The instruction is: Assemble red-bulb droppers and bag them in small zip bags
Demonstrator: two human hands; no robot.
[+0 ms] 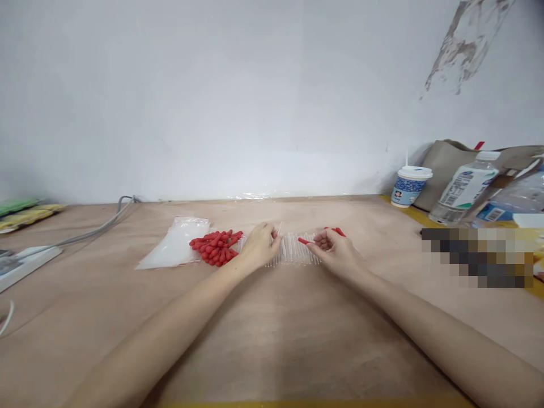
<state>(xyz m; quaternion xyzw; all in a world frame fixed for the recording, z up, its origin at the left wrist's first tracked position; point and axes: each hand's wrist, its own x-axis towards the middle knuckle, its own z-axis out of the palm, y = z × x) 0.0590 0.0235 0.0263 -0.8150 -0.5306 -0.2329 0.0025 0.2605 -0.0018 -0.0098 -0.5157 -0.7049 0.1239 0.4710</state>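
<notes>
Left hand: narrow pinch, thumb against fingertips, apparently on a thin pale stick. Stick rising near upright from the fingertips, top leaning slightly right. Right hand: thumb and forefinger closed on a red piece, other fingers loosely curled.

Main relation: red piece directly to the right of the left fingertips, gap between, at nearly the same depth over the worktop. Long axis running roughly left to right, free end toward the left hand; more or less crosswise to the pale stick. Nearer hand: the right, by virtue of the grip. Below and between both hands: row of clear sticks, side by side, long axes pointing away from the body, left part hidden behind the left hand.

Look of the red piece: slim, matt, plain red, rear end lost behind the fingers. Pale stick: slender, whitish or see-through, too small for detail. Clear sticks: thin, glossy, small bright dots at the near ends.

Left of the left hand: heap of red pieces, rounded ends showing, right beside a clear bag with white contents. More red behind the right hand; impossible to tell whether held or lying.
</notes>
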